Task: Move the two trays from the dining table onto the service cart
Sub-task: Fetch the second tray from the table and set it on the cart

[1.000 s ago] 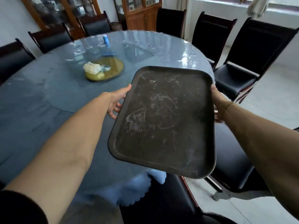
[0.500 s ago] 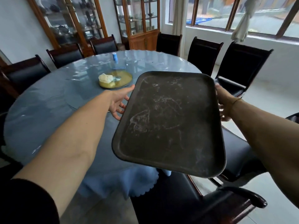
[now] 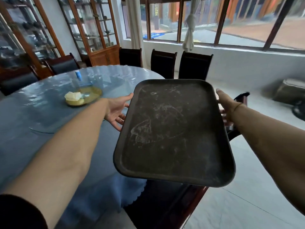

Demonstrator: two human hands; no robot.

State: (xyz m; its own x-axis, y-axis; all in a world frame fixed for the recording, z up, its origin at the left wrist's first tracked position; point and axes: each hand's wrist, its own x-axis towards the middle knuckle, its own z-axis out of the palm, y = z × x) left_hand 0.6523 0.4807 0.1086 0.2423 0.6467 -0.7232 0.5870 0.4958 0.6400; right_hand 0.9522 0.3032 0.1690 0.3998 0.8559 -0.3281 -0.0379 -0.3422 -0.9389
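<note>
Since the earlier frame, the tray (image 3: 173, 134), gripped at opposite rims by the left hand (image 3: 118, 111) and right hand (image 3: 227, 104), swung off the tabletop (image 3: 41, 116) edge, toward an unseen cart.

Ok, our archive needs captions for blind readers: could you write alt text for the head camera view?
Two bare hands, left and right, hold an empty, scuffed dark tray by its side edges, off the round dining table with its blue cloth. A yellow dish sits on the table; dark chairs and large windows lie behind.
</note>
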